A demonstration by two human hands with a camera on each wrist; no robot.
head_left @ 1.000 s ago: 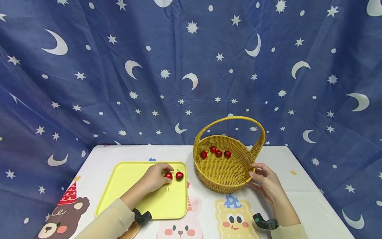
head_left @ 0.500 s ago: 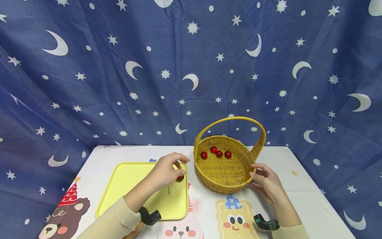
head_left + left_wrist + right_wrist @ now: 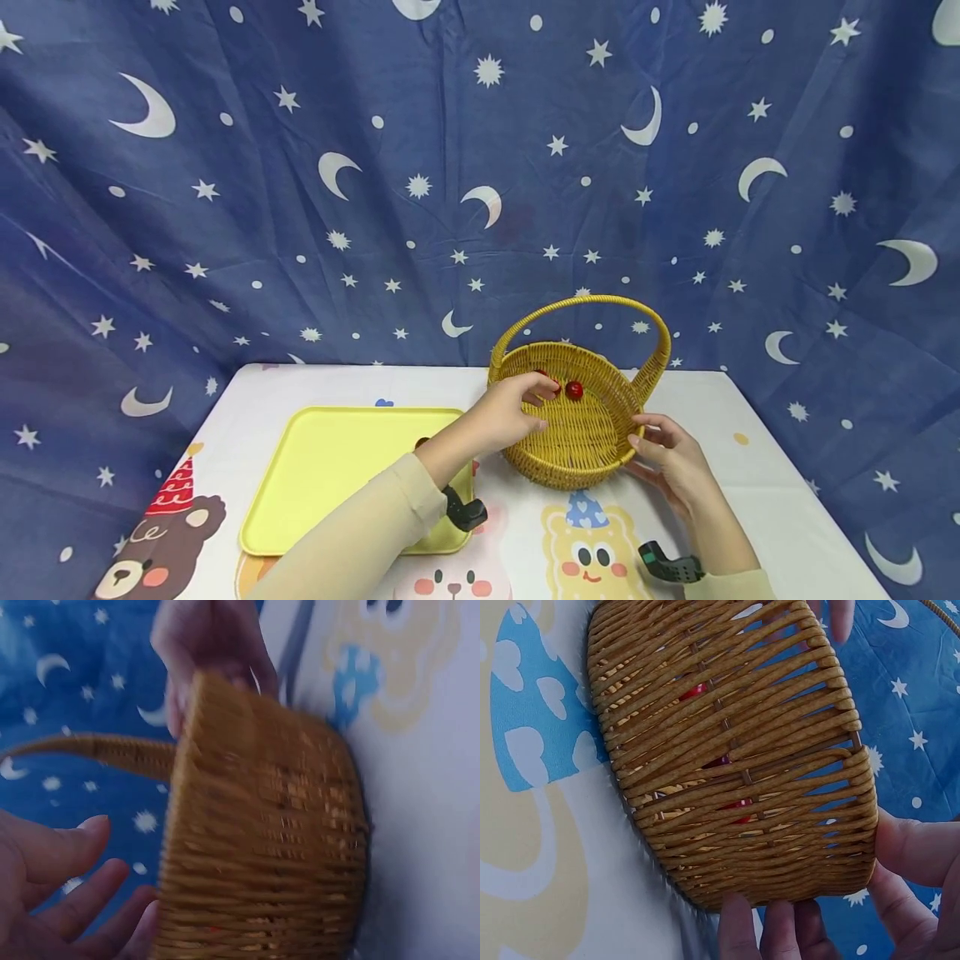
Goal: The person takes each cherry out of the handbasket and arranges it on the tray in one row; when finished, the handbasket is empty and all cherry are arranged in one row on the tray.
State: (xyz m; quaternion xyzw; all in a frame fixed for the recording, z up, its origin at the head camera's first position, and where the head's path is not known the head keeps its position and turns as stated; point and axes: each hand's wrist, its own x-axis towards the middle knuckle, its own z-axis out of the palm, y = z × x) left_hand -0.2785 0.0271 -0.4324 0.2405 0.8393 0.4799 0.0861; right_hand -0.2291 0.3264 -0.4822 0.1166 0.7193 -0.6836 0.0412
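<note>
My left hand [image 3: 510, 412] reaches over the left rim of a yellow wicker basket [image 3: 558, 475], its thumb and fingers spread apart with nothing visible between them. In the left wrist view, those fingers [image 3: 82, 907] lie beside the woven wall. A red cherry [image 3: 574, 390] lies in the basket, with others partly hidden behind my fingers. My right hand [image 3: 671, 462] holds the basket's right rim, thumb on the edge and fingers against the outside. On the yellow tray [image 3: 337, 450], one dark cherry [image 3: 422, 442] peeks out from behind my left forearm, which covers the tray's right part.
The basket's tall arched handle [image 3: 585, 300] rises above the bowl. A white cloth with cartoon animals [image 3: 592, 558] covers the table. Behind it hangs a blue curtain [image 3: 390, 167] with moons and stars.
My left hand has left the cherries on the tray and moved right to the basket, its fingers parting. The right hand stays on the rim.
</note>
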